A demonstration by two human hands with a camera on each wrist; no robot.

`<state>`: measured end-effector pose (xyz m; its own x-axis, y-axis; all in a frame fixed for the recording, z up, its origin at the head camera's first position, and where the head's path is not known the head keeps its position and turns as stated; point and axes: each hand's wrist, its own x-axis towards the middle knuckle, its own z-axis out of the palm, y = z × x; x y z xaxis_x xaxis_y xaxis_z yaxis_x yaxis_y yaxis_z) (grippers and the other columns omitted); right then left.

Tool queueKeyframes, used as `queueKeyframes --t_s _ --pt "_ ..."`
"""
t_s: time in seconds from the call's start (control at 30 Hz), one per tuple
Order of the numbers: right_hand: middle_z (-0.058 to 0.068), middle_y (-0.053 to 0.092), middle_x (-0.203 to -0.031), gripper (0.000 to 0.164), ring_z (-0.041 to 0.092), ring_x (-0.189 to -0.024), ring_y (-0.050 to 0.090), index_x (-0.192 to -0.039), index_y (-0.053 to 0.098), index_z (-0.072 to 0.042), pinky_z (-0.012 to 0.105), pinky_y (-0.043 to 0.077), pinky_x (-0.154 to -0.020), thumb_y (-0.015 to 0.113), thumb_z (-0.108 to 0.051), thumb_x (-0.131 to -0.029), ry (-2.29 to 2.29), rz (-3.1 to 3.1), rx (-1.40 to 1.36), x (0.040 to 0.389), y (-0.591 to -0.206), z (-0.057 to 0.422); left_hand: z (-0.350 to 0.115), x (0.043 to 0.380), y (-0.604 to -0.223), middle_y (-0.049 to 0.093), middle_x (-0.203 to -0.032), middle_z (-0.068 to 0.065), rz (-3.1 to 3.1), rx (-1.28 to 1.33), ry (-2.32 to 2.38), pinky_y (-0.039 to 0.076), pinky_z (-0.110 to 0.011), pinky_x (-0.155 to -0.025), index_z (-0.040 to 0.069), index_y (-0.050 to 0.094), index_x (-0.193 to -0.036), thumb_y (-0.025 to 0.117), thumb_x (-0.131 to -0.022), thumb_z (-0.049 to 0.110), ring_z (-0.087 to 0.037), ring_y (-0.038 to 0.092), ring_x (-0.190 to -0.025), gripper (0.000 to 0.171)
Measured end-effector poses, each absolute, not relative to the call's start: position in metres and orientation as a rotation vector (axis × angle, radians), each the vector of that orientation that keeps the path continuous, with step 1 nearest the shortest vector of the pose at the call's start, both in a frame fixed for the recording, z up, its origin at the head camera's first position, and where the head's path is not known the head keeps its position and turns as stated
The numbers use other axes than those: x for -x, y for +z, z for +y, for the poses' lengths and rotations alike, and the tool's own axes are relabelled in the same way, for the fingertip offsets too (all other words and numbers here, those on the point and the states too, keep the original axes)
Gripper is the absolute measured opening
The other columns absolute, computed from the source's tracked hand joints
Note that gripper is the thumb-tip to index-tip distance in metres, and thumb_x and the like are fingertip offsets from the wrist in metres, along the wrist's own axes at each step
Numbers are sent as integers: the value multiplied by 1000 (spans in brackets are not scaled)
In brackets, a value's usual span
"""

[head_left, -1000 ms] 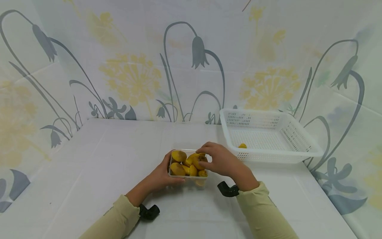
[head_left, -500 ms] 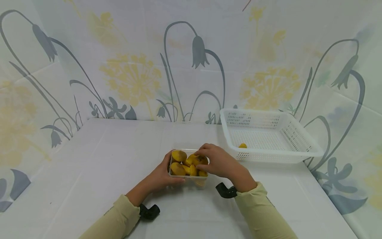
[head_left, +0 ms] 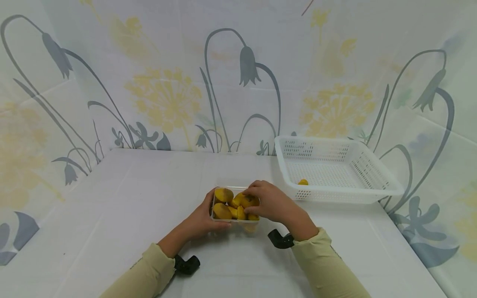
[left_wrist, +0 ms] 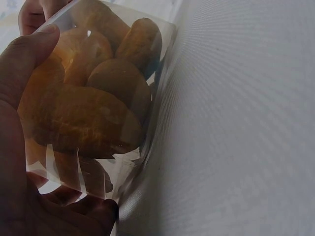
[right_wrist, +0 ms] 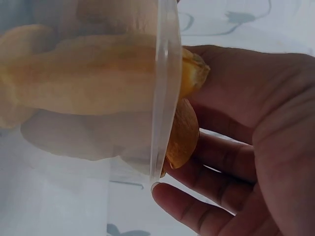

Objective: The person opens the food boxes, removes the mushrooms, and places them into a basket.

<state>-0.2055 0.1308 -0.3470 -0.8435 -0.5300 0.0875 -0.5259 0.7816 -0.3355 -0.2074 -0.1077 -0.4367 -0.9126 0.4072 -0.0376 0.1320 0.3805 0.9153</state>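
There, lower centre, the left hand (head_left: 203, 218) clasped a clear box (head_left: 240, 221) (yellow pieces (head_left: 222, 211) inside); the right hand (head_left: 273, 203) pinched one piece (head_left: 249, 201).

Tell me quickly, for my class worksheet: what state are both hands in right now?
Left hand: closed, holding the clear container at its left end.
Right hand: fingers curled around a yellow piece in the container.

Left hand (left_wrist: 12, 142) gripping a clear box (left_wrist: 166, 32) of rounded yellow-brown pieces (left_wrist: 88, 118)

Thumb (left_wrist: 29, 54) against the box at upper left, fingers (left_wrist: 101, 214) under its lower end. Several pieces crowd together behind the plastic. Part of the right hand (left_wrist: 39, 11) shows at top left; a pale surface (left_wrist: 241, 118) fills the right side
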Motion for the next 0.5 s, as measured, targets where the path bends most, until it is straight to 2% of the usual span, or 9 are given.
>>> queueKeyframes --t_s 0.5 --pt "4 65 -114 36 22 -107 59 -114 70 -8 36 51 -94 77 -23 -83 -477 3008 882 201 -341 128 -106 207 -437 27 -158 -3 2395 -443 1538 26 -53 -117 28 7 -155 84 -72 43 -26 34 -142 114"
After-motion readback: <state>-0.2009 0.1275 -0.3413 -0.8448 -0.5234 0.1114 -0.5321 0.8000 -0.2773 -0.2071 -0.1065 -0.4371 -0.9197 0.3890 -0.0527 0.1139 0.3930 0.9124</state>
